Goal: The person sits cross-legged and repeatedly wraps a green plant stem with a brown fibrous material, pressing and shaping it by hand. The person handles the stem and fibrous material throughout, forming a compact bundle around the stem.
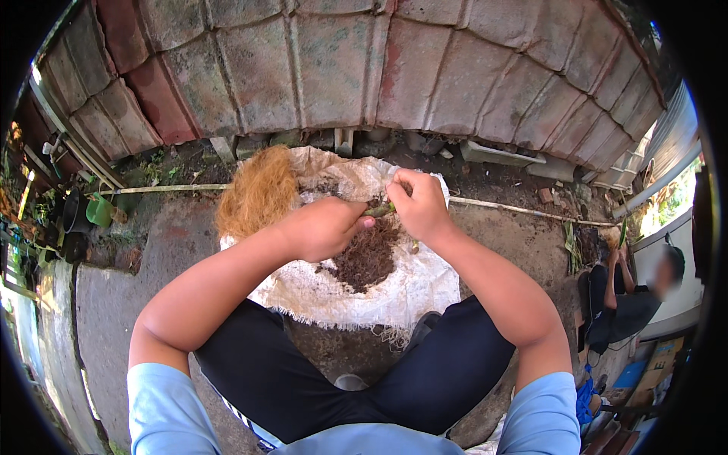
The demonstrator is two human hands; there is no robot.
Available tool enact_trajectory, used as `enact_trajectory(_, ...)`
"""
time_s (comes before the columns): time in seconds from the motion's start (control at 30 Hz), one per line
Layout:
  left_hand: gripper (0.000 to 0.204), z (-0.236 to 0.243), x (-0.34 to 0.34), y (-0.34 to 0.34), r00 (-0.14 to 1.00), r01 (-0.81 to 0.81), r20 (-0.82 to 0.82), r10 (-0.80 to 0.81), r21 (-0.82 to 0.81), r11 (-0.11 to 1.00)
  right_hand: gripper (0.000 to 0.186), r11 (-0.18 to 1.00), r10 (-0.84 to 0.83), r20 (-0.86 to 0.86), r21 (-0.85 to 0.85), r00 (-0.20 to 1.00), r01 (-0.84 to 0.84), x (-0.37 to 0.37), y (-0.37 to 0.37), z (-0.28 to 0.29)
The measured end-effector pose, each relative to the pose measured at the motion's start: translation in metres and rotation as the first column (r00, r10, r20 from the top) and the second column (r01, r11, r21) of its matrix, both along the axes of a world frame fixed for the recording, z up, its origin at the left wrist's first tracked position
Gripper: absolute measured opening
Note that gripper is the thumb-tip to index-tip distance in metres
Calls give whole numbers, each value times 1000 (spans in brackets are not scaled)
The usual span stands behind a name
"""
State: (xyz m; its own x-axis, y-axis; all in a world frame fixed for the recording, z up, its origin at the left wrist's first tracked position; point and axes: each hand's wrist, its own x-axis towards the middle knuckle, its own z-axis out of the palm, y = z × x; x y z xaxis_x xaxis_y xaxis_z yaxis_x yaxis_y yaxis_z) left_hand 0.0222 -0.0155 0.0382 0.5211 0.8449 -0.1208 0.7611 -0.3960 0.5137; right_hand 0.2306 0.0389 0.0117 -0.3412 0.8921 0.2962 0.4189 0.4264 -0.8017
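Observation:
Both my hands meet over a white woven sack (pixel 356 303) spread on the ground. A short green stem piece (pixel 381 210) runs between them. My left hand (pixel 330 227) is closed around its left end, thumb pressed along it. My right hand (pixel 417 203) pinches the other end, fingers bent. Below them a heap of dark brown soil or crumbled fibre (pixel 365 262) lies on the sack. Beside my left hand, a large bundle of orange-brown coconut fibre (pixel 262 189) rests on the sack's upper left edge. My fingers partly hide the stem.
Low tiled roofing (pixel 334 72) spans the far side. A bamboo pole (pixel 531 210) lies across the ground behind the sack. At the left stands a green plastic container (pixel 98 210). Another person (pixel 629 292) sits at the right, hands raised around something green. Concrete floor (pixel 114 303) extends leftward.

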Motion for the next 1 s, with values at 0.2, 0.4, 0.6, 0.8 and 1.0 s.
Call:
enact_trajectory(0.2,41,-18,-5,6,998,-65,7,65,49,997,33,882,44,-232,-448,972,-147,8,5,-3)
enact_trajectory(0.4,38,-23,-12,14,994,-53,-93,63,104,993,49,535,-14,-522,-725,853,-435,25,16,-9)
enact_trajectory(0.6,35,-21,-1,6,983,-61,-164,80,118,991,50,653,-162,-203,-756,966,-49,5,3,-18)
enact_trajectory(0.8,35,-20,-1,7,982,-98,-150,118,129,987,41,768,-187,-231,-640,955,-4,-8,12,-37)
enact_trajectory(1.0,37,-17,-9,8,989,-111,-92,115,51,993,44,752,-53,-276,-644,960,-144,-5,17,-25)
